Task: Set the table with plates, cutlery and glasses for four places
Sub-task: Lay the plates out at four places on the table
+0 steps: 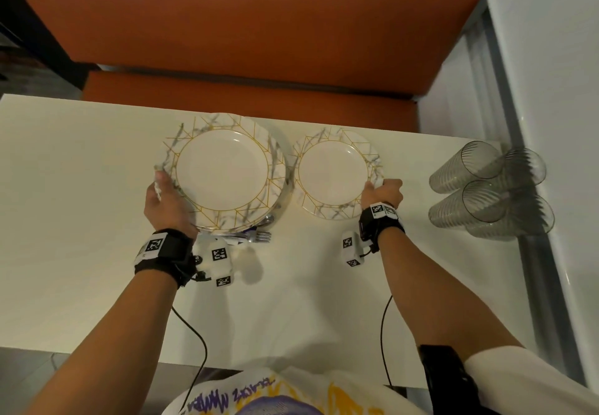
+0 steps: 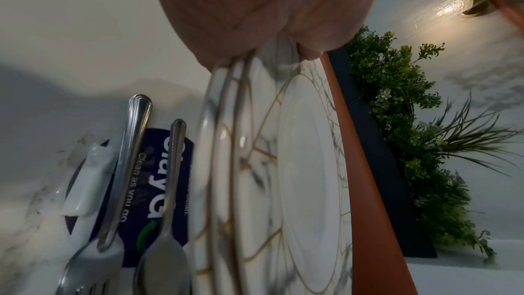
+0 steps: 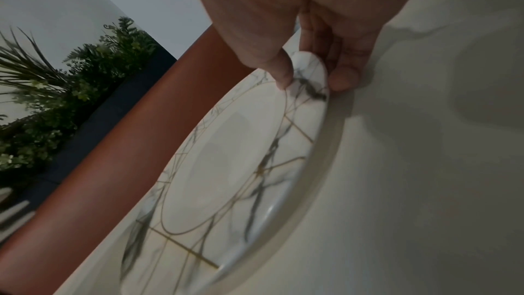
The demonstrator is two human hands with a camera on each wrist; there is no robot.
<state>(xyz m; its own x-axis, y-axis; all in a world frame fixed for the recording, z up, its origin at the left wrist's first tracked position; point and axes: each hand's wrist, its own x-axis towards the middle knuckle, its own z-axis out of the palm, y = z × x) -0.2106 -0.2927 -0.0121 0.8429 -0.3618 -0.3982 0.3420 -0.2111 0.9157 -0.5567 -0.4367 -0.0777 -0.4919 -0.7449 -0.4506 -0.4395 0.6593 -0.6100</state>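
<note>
A stack of marble-patterned plates with gold lines (image 1: 223, 171) (image 2: 309, 165) sits near the table's far edge. My left hand (image 1: 163, 195) (image 2: 255, 8) grips the stack's near-left rim. To its right lies a single smaller plate (image 1: 334, 173) (image 3: 226, 176), and my right hand (image 1: 381, 192) (image 3: 309, 71) pinches its near-right rim, thumb on top, fingers at the edge. A fork (image 1: 259, 236) (image 2: 124, 165) and a spoon (image 1: 267, 219) (image 2: 170, 199) lie partly under the stack on a dark blue packet (image 2: 159, 165). Several clear ribbed glasses (image 1: 486, 184) lie on their sides at the right.
The white table (image 1: 81, 220) ends close behind the plates, against an orange bench (image 1: 246, 25). A grey frame and white wall (image 1: 551, 90) run along the right, close behind the glasses. Green plants (image 2: 411, 120) stand beyond the bench.
</note>
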